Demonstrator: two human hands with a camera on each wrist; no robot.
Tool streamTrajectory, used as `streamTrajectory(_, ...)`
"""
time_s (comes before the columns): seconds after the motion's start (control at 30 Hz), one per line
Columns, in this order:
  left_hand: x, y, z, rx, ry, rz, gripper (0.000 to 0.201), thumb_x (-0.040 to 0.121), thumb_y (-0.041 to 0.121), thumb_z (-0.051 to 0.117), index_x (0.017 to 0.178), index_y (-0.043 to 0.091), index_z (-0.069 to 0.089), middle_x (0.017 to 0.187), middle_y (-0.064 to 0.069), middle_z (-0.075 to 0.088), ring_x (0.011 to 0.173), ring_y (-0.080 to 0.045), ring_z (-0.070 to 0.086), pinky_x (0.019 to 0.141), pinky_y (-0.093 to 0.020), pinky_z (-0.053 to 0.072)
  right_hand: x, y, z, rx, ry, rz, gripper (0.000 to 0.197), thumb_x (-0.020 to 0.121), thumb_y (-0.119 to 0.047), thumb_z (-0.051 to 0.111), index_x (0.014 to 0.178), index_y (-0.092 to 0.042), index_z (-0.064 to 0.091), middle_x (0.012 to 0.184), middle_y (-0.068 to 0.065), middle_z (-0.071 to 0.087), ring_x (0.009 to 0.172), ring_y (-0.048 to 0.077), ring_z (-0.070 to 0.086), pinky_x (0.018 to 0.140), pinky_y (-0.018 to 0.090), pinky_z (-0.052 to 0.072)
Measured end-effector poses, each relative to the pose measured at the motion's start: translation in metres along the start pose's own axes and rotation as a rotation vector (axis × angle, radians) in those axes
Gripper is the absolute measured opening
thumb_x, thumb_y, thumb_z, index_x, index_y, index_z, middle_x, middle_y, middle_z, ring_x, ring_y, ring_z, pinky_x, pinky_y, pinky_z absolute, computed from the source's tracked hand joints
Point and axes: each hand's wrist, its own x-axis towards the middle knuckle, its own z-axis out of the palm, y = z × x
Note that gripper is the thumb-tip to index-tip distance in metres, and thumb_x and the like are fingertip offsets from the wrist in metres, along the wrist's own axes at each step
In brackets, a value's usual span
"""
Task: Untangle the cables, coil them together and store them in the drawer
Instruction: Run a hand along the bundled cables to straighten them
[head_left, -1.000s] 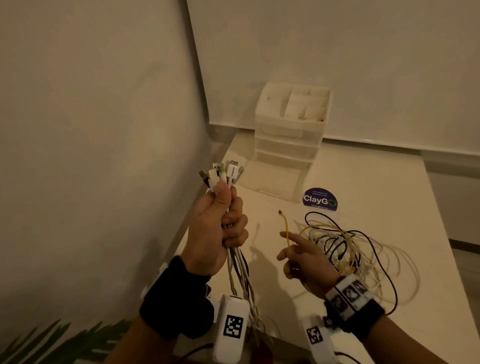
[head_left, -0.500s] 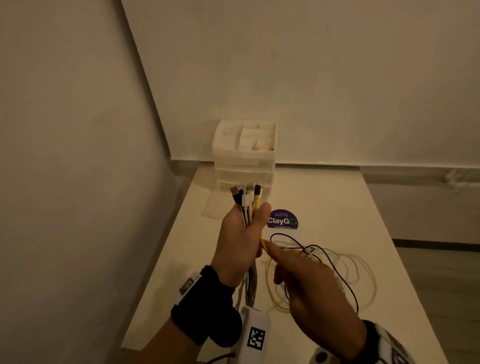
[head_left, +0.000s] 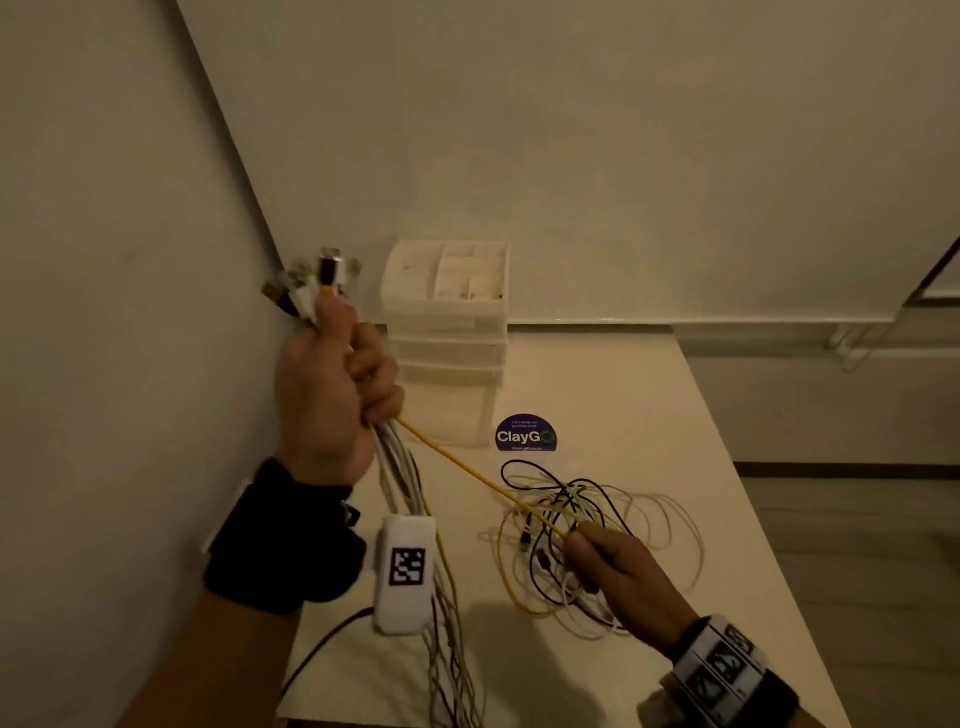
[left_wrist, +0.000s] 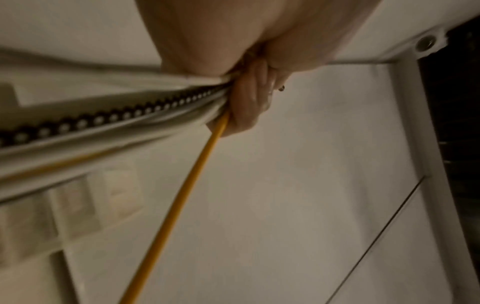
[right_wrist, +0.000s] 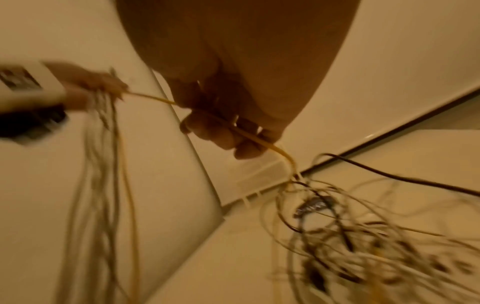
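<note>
Left hand (head_left: 332, 395) raised left of the drawer unit (head_left: 447, 343), fist curled tight round a bundle of cables (head_left: 402, 467); plug ends (head_left: 317, 283) stick up above the thumb, loose lengths hang down from under the fist past the table (head_left: 623, 395) front edge. Left wrist view: fingers (left_wrist: 249, 102) clamped on white cables, one braided black-and-white cable, and a yellow cable (left_wrist: 182, 197) leaving at the bottom of the grip. That yellow cable (head_left: 457, 462) runs taut and diagonal from the left fist down, in front of the drawer unit, to the right hand (head_left: 618, 566). Right hand low, in front and right of the drawer unit, over the tangled pile (head_left: 587, 535) of white, black and yellow cables lying on the table; fingers curled, yellow cable running through them. Right wrist view, blurred: yellow cable (right_wrist: 249, 133) passes across the curled fingers (right_wrist: 221, 133) and bends down into the tangle. Hands well apart, joined only by the yellow cable. Round blue ClayGo sticker (head_left: 524, 434) on the table just in front-right of the drawer unit, between it and the pile. Drawer unit against the back wall, near the corner; cannot tell if any drawer is pulled out. Black wrist strap (head_left: 280, 540) and white tagged camera block (head_left: 405, 566) on left wrist.
</note>
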Motion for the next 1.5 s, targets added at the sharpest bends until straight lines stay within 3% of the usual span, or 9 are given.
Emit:
streamTrajectory(0.3,-0.035,-0.044,0.0,0.874,-0.173,0.038,0.024,0.079,0.023,0.079,0.064,0.017,0.061,0.05,0.006,0.039,0.044,-0.011,0.032,0.045,-0.021,0.031,0.032,-0.028,-0.024,0.058,0.169,0.004,0.048,0.094,-0.008,0.057,0.052,-0.014,0.035,0.049,-0.002,0.03,0.041,0.005,0.029,0.047,0.014,0.032)
streamTrajectory(0.4,-0.043,-0.072,0.011,0.853,-0.221,-0.045,0.016,0.075,0.03,0.081,0.075,0.018,0.07,0.048,0.012,0.034,0.046,-0.011,0.03,0.048,-0.023,0.029,0.039,-0.057,-0.026,0.089,0.048,-0.026,0.049,0.091,-0.008,0.059,0.05,-0.011,0.032,0.052,0.004,0.024,0.044,0.01,0.022,0.049,0.025,0.026)
streamTrajectory(0.5,-0.042,-0.088,0.02,0.83,-0.298,-0.071,0.039,0.072,0.052,0.072,0.082,0.014,0.071,0.061,-0.006,0.061,0.056,-0.028,0.053,0.057,-0.041,0.048,0.042,-0.075,-0.029,0.264,0.023,-0.034,0.04,0.081,-0.02,0.057,0.048,-0.011,0.037,0.049,0.003,0.028,0.046,0.015,0.023,0.051,0.033,0.023)
streamTrajectory(0.67,-0.04,-0.095,0.025,0.753,-0.419,-0.083,0.015,0.085,0.019,0.072,0.079,0.006,0.071,0.056,0.005,0.052,0.05,-0.006,0.042,0.053,-0.023,0.037,0.041,-0.081,-0.045,0.475,0.047,-0.002,0.043,0.09,-0.019,0.058,0.051,-0.008,0.043,0.053,0.007,0.031,0.048,0.018,0.028,0.053,0.034,0.027)
streamTrajectory(0.8,-0.041,-0.1,0.033,0.61,-0.373,-0.122,0.027,0.084,0.003,0.07,0.068,0.025,0.068,0.043,0.014,0.043,0.038,0.001,0.038,0.044,-0.01,0.033,0.038,-0.079,-0.048,0.537,0.004,-0.004,0.042,0.09,-0.029,0.054,0.055,-0.009,0.045,0.055,0.007,0.028,0.052,0.018,0.022,0.054,0.034,0.021)
streamTrajectory(0.9,-0.04,-0.1,0.041,0.642,-0.36,-0.068,0.018,0.084,0.001,0.069,0.074,0.017,0.067,0.041,0.015,0.05,0.038,0.003,0.045,0.045,-0.008,0.034,0.036,-0.075,-0.048,0.537,-0.006,0.002,0.046,0.096,-0.034,0.053,0.06,-0.005,0.051,0.051,0.004,0.028,0.047,0.016,0.022,0.053,0.034,0.02)
streamTrajectory(1.07,-0.01,-0.084,0.021,0.588,-0.014,0.006,0.023,0.087,0.013,0.07,0.065,0.021,0.065,0.04,0.013,0.045,0.037,-0.004,0.037,0.046,-0.025,0.03,0.029,-0.052,-0.051,0.42,0.004,0.034,0.044,0.093,-0.037,0.046,0.067,-0.002,0.057,0.049,0.001,0.039,0.045,0.014,0.032,0.047,0.022,0.031)
streamTrajectory(1.3,0.019,-0.052,-0.022,0.588,0.243,0.128,0.009,0.085,0.017,0.073,0.076,0.021,0.073,0.047,0.009,0.048,0.035,-0.009,0.031,0.045,-0.025,0.03,0.023,-0.007,-0.053,0.216,0.165,0.129,0.046,0.092,-0.037,0.055,0.061,-0.004,0.049,0.054,0.005,0.036,0.052,0.017,0.032,0.055,0.034,0.031)
streamTrajectory(1.5,-0.017,-0.053,0.026,0.844,-0.221,0.017,0.043,0.08,0.007,0.076,0.047,0.03,0.061,0.036,0.014,0.038,0.037,0.001,0.031,0.045,-0.014,0.026,0.039,-0.043,-0.059,0.075,0.092,0.079,0.047,0.09,-0.015,0.062,0.05,-0.015,0.036,0.053,0.004,0.03,0.052,0.015,0.027,0.055,0.033,0.029)
